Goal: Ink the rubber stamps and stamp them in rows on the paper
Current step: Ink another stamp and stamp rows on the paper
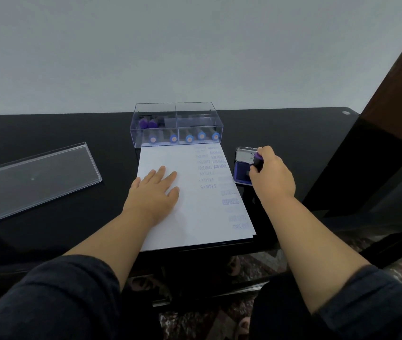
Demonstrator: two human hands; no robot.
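A white sheet of paper (190,217) lies on the black desk, with rows of blue stamped words down its right side. My left hand (157,190) rests flat on the paper's left half, fingers straight. My right hand (272,175) grips a rubber stamp (258,161) with a purple top and black body, held down on the open blue ink pad (241,174) just right of the paper. A clear plastic box (176,127) behind the paper holds several more stamps with blue round ends.
The box's clear lid (33,177) lies on the desk (72,222) to the left. A dark wooden post (391,106) stands at the right. The desk's front edge runs just below the paper, with patterned floor beneath.
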